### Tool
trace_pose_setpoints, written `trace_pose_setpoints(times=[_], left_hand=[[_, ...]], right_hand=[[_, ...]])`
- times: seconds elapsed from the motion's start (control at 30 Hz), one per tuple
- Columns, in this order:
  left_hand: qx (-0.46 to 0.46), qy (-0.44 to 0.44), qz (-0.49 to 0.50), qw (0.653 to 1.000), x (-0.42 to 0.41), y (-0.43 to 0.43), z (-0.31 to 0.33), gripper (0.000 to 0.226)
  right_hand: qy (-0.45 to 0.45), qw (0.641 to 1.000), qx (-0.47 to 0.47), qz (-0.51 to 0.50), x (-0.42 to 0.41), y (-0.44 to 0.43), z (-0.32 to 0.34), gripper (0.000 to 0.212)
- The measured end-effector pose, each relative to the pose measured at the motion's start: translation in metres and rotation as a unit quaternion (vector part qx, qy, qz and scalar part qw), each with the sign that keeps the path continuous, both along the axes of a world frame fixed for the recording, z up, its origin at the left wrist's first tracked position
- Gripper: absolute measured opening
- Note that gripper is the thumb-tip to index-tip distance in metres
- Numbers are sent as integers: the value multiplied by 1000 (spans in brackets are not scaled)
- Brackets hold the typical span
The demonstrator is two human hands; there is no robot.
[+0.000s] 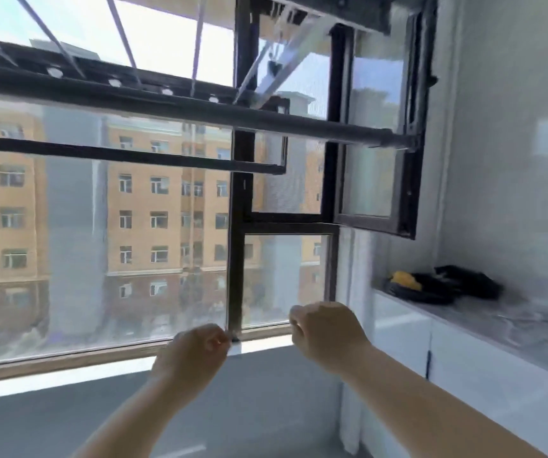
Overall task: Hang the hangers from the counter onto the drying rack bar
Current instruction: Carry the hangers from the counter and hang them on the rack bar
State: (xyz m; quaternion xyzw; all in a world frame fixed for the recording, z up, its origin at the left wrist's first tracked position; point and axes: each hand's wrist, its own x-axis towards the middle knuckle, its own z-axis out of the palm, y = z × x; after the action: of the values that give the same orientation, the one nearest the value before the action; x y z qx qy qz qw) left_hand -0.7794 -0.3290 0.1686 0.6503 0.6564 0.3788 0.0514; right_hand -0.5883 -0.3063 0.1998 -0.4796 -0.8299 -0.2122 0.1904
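A pile of black hangers [448,284] with a yellow piece on its left lies on the grey marble counter [510,328] at the right, against the wall. The dark drying rack bar [173,105] runs across the upper view in front of the window, with a second lower bar [127,156] behind it. Nothing hangs on either bar. My left hand [196,350] and my right hand [327,332] are both raised low in front of the window sill, fingers curled, holding nothing. Both are well left of the hangers and far below the bars.
An open black-framed window sash [388,180] juts into the room above the counter, near the bar's right end. White cabinet doors [464,368] sit under the counter. A large glass window [100,226] fills the left, with a sill below.
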Motion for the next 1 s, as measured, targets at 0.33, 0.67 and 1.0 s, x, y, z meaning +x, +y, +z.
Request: trace_pose_setpoints(times=[0.33,0.67,1.0], left_hand=[[-55,30,-212,975,205,110,-58,16],[-90,20,-373,923,416,216,-68,25],[-145,91,-432,885,583,250,-124,31]], right_hand=[[50,954,-134,-265,227,27,-75,18],[172,841,-157,-488,423,47,-111,20],[223,761,-98,-602,569,19,-179,20]])
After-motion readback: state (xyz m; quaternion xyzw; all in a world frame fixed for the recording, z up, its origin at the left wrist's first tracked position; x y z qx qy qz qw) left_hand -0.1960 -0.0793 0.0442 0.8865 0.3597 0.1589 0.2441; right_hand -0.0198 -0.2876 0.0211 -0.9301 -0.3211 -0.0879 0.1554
